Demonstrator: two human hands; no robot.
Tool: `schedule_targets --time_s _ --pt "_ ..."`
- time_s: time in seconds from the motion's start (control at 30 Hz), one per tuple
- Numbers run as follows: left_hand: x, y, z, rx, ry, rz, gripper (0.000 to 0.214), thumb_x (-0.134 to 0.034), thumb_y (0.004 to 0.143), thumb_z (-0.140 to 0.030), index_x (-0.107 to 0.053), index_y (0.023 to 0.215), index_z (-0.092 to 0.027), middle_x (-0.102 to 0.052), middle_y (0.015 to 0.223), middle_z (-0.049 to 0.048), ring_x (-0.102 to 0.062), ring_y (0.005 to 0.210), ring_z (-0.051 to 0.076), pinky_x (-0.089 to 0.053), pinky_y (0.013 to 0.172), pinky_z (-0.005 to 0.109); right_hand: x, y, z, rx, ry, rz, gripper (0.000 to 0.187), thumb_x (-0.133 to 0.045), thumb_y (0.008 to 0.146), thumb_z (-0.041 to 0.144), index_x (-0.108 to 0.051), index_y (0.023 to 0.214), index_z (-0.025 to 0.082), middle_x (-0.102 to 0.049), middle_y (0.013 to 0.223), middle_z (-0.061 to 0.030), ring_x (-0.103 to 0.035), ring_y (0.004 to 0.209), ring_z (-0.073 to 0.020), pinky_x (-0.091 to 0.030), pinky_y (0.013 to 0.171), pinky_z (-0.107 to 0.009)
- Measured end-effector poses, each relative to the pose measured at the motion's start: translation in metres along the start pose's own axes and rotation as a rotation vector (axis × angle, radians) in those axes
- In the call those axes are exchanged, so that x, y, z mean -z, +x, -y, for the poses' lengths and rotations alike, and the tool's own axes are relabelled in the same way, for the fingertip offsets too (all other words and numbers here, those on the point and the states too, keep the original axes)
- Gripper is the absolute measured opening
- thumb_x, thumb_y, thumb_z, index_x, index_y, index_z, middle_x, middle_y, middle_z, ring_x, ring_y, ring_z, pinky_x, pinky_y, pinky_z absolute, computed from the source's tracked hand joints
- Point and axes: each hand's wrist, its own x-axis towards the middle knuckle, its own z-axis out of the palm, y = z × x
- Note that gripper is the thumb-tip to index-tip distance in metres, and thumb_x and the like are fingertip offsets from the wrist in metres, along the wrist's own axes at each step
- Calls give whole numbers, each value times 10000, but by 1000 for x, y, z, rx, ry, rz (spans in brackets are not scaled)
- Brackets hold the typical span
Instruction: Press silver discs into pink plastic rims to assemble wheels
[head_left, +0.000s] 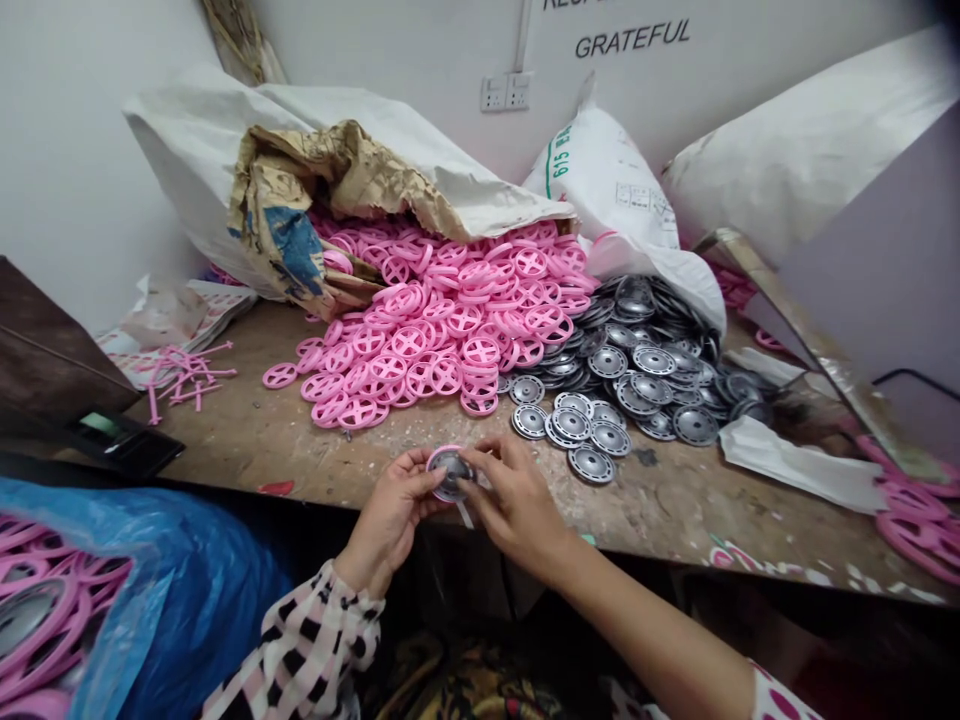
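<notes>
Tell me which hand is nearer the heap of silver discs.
Right. The right hand sits just below-left of the silver discs; the left hand is farther left, both gripping one pink-rimmed wheel.

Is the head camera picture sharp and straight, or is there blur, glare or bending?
Head view: even light, the pink wheels sharp; small glints on the silver discs; the table edge bows from lens distortion; the hands, left hand and right hand, slightly soft.

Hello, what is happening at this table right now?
A person holds one pink ring with a silver disc in it, gripped between the left hand and the right hand at the table edge. Behind lie a pink wheel pile and a silver disc pile, spilling from sacks.
</notes>
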Motion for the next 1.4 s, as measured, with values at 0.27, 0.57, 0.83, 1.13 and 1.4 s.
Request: schedule_targets --time_s 0.27,0.57,0.83,1.13,1.4 --pt "-17 -11 -2 -92 134 30 364 -818 561 -224 -566 814 -152 -654 669 -19 -598 577 108 -493 550 209 10 15 4 -268 343 241 144 -546 883 265 -659 941 195 -686 880 -31 -612 821 -175 -452 715 -271" --pt "2 -17 12 22 399 103 253 -741 573 -210 -586 767 -160 -590 609 -35 -528 542 103 -404 537 208 8 22 -32 -315 297 375 270 -453 929 359 -644 935 167 -665 844 -25 -602 771 -161 -460 689 -262" --pt "13 -35 41 -226 1147 310 339 -577 707 -112 -720 981 -249 -722 940 43 -634 880 235 -422 787 303 -7 65 -53 -277 -660 351 270 -416 922 182 -645 1063 166 -592 1022 -141 -604 856 -242 -415 670 -307" --pt "6 -21 31 113 476 121 356 -706 721 -293 -670 1052 -168 -701 817 56 -655 723 181 -511 679 293 8 12 -53 162 -532 282 280 -380 960 167 -657 921 160 -590 905 -84 -519 721 -166 -376 634 -273" --pt "-25 -7 15 89 8 37 302 -769 682 -211 -660 951 -129 -718 847 59 -677 724 144 -550 683 251 17 -26 -34 465 -342 72 223 -438 949 162 -658 986 156 -637 886 -86 -551 777 -171 -459 683 -273"
